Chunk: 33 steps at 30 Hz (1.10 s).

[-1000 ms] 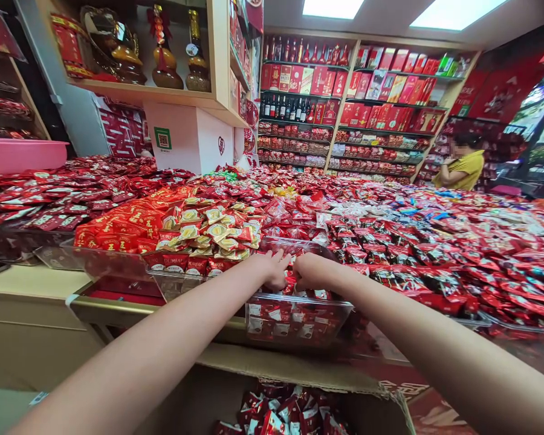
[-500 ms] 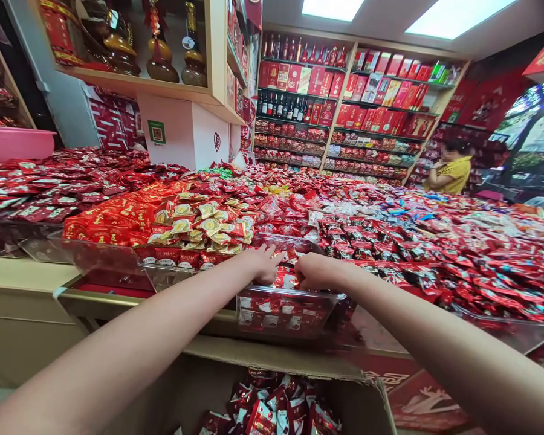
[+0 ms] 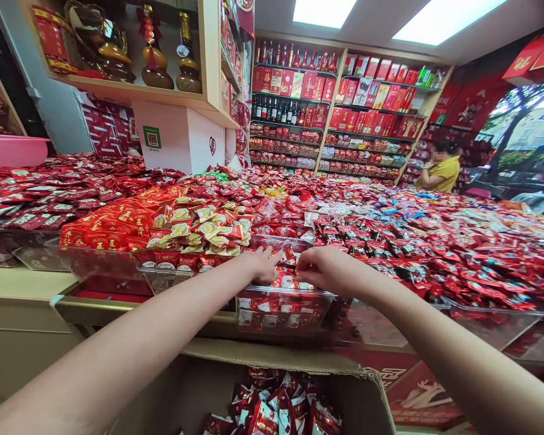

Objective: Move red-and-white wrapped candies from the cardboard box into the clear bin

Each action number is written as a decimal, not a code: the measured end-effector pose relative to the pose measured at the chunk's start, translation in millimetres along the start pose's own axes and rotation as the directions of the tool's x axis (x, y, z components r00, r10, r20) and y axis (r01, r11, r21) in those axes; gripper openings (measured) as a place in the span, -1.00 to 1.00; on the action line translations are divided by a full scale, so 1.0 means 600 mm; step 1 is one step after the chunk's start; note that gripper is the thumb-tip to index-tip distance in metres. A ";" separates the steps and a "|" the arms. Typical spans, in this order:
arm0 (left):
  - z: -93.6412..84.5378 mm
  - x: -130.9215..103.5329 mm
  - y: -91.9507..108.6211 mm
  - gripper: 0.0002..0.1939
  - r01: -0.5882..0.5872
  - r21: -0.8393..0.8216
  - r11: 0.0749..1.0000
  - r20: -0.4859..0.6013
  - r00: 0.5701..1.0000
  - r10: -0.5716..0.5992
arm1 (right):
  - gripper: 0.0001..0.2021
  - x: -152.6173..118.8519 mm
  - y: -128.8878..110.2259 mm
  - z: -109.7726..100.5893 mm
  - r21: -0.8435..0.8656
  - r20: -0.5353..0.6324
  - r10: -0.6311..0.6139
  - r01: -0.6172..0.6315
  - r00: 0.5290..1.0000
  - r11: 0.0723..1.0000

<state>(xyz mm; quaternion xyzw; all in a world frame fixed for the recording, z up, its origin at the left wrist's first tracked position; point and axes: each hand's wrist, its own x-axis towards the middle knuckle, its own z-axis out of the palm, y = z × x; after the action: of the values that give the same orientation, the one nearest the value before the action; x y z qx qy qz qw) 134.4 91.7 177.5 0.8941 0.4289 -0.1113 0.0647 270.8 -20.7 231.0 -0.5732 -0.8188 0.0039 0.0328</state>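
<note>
In the head view my left hand (image 3: 265, 266) lies over red and white candy packets (image 3: 284, 280) in a clear plastic bin (image 3: 283, 309). Its fingers are spread, and nothing is seen in its grasp. At the right side of the same bin, my right hand (image 3: 323, 269) is bent over the packets, finger and thumb apart. Its other fingers are partly hidden. Through the bin's front wall, packets show in rows. Below, an open cardboard box (image 3: 276, 351) holds loose red and white packets (image 3: 278, 403).
Gold durian candy packets (image 3: 199, 226) fill the bin to the left, and dark red packets (image 3: 372, 235) lie to the right. A display cabinet (image 3: 131, 90) overhangs at upper left. Stocked shelves (image 3: 335, 109) stand behind. A person in yellow (image 3: 445, 172) is at far right.
My right hand has opened from a tighter curl, its finger and thumb now apart. My left hand stays in place with fingers spread. The camera view has shifted slightly.
</note>
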 end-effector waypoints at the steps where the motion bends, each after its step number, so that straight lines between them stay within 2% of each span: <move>1: 0.000 -0.001 0.001 -0.38 -0.004 0.002 1.000 -0.025 1.000 0.004 | -0.84 -0.025 -0.002 0.001 0.100 -0.068 -0.006 0.013 0.998 0.995; 3: -0.003 -0.002 0.004 -0.42 -0.008 0.014 1.000 -0.058 0.998 0.009 | -0.87 -0.079 -0.009 0.008 0.321 -0.147 0.001 0.047 0.989 0.946; 4: -0.004 -0.002 0.005 -0.44 -0.007 0.024 1.000 -0.062 0.998 0.008 | -0.88 -0.105 -0.013 0.014 0.406 -0.150 0.008 0.055 0.989 0.912; 8: -0.014 0.004 0.007 -0.50 -0.016 0.067 0.998 -0.030 0.999 0.018 | -0.91 -0.180 -0.023 0.044 0.507 -0.070 0.018 0.020 0.997 0.862; 15: -0.022 0.013 0.016 -0.52 -0.015 0.161 0.987 -0.036 0.999 0.021 | -0.90 -0.211 -0.013 0.086 0.558 0.041 0.071 -0.082 0.997 0.826; 19: -0.023 0.017 0.020 -0.58 -0.003 0.201 0.980 -0.085 0.996 0.020 | -0.92 -0.207 -0.015 0.080 0.549 0.034 0.069 -0.076 0.997 0.833; 21: -0.021 0.019 0.016 -0.60 -0.001 0.213 0.977 -0.113 0.993 0.026 | -0.92 -0.187 -0.018 0.062 0.510 -0.056 0.036 -0.002 0.998 0.860; 23: -0.020 0.019 0.010 -0.58 -0.006 0.220 0.975 -0.136 0.990 0.037 | -0.89 -0.148 -0.019 0.038 0.392 -0.197 0.007 0.072 0.980 0.917; 24: -0.020 0.017 0.007 -0.56 -0.009 0.224 0.975 -0.143 0.989 0.042 | -0.88 -0.121 -0.018 0.027 0.287 -0.250 -0.007 0.081 0.968 0.955; 26: -0.022 0.007 0.005 -0.52 -0.006 0.237 0.972 -0.152 0.987 0.043 | -0.84 -0.055 -0.013 0.009 0.031 -0.281 -0.050 0.061 0.958 0.998; 28: -0.025 -0.009 0.007 -0.54 0.013 0.261 0.965 -0.158 0.987 0.029 | -0.82 0.015 -0.005 0.005 -0.173 -0.205 -0.106 0.071 0.973 0.982; 31: -0.031 -0.033 0.015 -0.70 0.036 0.306 0.951 -0.155 0.988 0.012 | -0.79 0.101 0.013 0.024 -0.270 -0.093 -0.169 0.138 0.981 0.953; 33: -0.034 -0.041 0.016 -0.78 0.026 0.319 0.947 -0.123 0.992 0.014 | -0.79 0.136 0.024 0.047 -0.306 -0.022 -0.187 0.171 0.982 0.937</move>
<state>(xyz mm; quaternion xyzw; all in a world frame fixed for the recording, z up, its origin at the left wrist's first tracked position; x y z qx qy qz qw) 130.0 71.5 203.4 0.8966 0.4111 -0.1239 -0.1082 255.1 61.8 206.3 -0.4945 -0.8573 -0.1391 -0.0343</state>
